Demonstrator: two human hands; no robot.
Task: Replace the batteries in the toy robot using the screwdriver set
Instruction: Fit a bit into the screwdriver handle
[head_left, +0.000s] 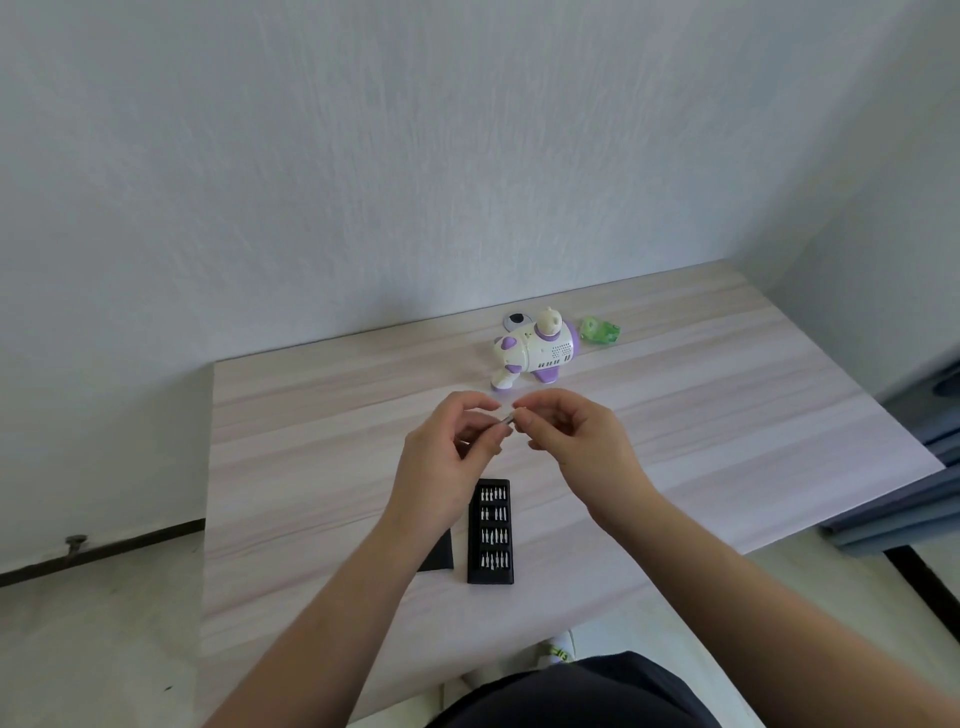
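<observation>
We hold our left hand (447, 447) above the tabletop (291, 426), with the fingers curled around a thin grey screwdriver handle (503, 422), of which only the metal end shows between the two hands. Our right hand (566, 436) meets it from the other side; its thumb and first finger are pinched together at the tip of the handle. They seem to hold a small bit there, but it is too small to see clearly. We judge that we are fitting a bit into the driver.

Just below the hands, the open black bit tray (490, 530) lies on the tabletop with its rows of silver bits. Beside it on the left, a flat black piece (436, 558), probably the sleeve of the set, is partly hidden under our left forearm.

Farther away, near the wall, the toy robot (535, 353) lies on its side, white and purple. No hand touches it. A green translucent object (600, 330) rests just beside it on the right.

The task is at an early stage. The set is opened and the tool is being prepared. The battery cover is not visible from here, so we cannot tell if it is open. Unscrewing, changing the batteries and closing appear to remain.
</observation>
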